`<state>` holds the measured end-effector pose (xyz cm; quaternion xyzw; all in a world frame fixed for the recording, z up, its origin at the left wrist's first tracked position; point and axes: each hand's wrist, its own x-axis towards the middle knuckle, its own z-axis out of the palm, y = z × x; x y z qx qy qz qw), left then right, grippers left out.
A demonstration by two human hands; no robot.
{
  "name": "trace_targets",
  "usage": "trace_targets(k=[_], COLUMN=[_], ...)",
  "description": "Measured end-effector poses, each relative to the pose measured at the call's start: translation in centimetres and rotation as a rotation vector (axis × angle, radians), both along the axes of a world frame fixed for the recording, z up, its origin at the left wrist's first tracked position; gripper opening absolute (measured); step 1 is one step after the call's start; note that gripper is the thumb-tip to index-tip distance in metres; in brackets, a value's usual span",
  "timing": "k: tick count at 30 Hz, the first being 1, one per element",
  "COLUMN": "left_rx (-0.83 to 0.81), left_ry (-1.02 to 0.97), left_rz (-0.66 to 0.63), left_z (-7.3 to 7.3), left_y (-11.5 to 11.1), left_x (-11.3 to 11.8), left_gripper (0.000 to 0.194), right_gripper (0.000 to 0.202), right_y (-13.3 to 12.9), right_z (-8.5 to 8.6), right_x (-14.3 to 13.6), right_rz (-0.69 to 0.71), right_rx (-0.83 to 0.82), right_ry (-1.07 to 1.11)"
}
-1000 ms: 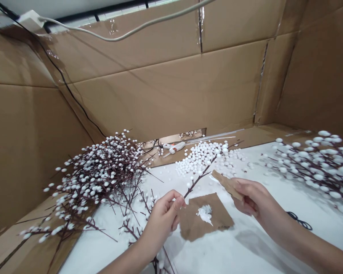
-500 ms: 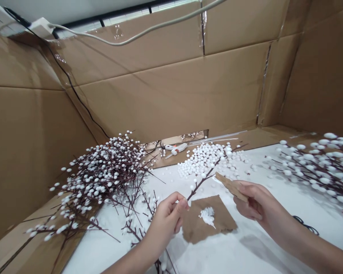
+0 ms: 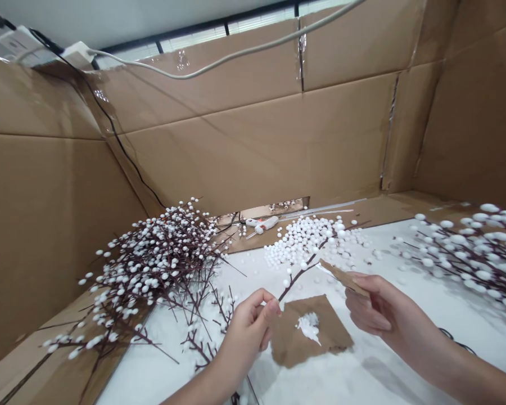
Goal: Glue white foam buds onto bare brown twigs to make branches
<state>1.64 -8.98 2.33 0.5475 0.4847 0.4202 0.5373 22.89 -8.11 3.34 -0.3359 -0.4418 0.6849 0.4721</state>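
Observation:
My left hand (image 3: 253, 323) pinches the lower end of a dark brown artificial berry branch (image 3: 297, 275), which slants up and to the right with a few white berries on it. My right hand (image 3: 375, 304) grips a small strip of cardboard (image 3: 341, 277). White paste shows along the strip's tip, close to a side twig of the branch; whether they touch I cannot tell. Below, on the white tabletop, lies a torn cardboard square (image 3: 287, 337) bearing a smear of white glue (image 3: 308, 327). Behind the branch is a spread of loose white berries (image 3: 303, 233).
A big heap of berried branches (image 3: 152, 253) lies at left, with bare twigs (image 3: 200, 343) nearer me. More berried branches (image 3: 468, 253) spread at right. A glue gun (image 3: 263, 225) rests by the back cardboard wall (image 3: 253, 152). A black cord (image 3: 455, 340) lies beside my right forearm.
The whole view has shifted slightly down and right. Both hands keep their grips, and the cardboard strip stays near the branch's side twig.

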Motion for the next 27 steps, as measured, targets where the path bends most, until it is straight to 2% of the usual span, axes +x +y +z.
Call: trace_targets(k=[19, 27], left_rx=[0.038, 0.050], left_ry=[0.013, 0.044], left_rz=[-0.017, -0.020], left_z=[-0.57, -0.37], left_y=[0.10, 0.15], left_x=[-0.50, -0.46], left_gripper=[0.044, 0.044], right_gripper=[0.038, 0.035], right_y=[0.03, 0.01], right_z=[-0.51, -0.50], right_x=[0.18, 0.22], right_rz=[0.017, -0.003], right_rx=[0.077, 0.057], right_ry=[-0.025, 0.000])
